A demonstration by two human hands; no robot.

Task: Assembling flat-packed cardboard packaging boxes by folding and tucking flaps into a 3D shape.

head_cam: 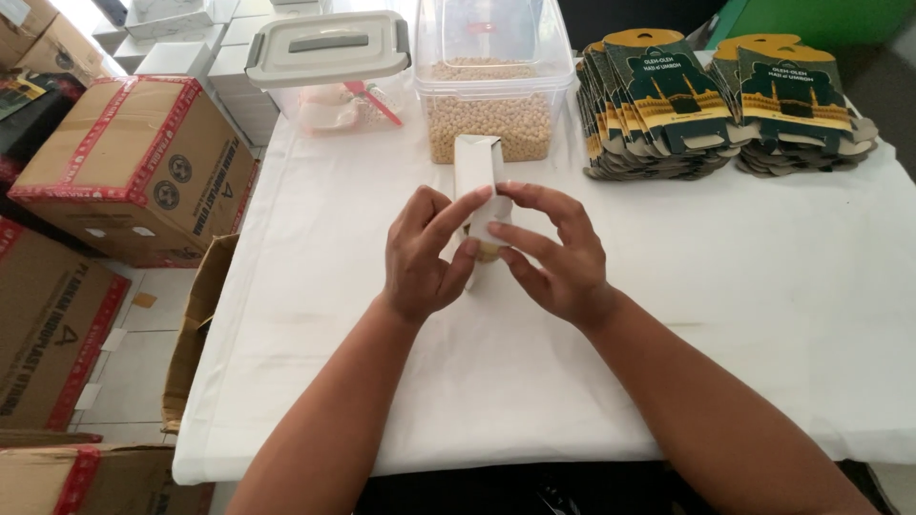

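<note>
Both hands, left hand [420,253] and right hand [558,253], pinch the small white carton [479,167], its open end at twelve o'clock; a careless squeeze could crush it.

Left hand [425,253] & right hand [553,253] bare, no rings; forearms w/o sleeves

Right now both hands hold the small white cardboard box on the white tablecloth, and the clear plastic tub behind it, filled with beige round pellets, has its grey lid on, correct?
Not quite. The head view shows the clear plastic tub of beige round pellets open, with no lid; the grey lid sits on the smaller clear container beside it. The rest holds: left hand and right hand both hold the small white cardboard box on the white tablecloth.
</note>
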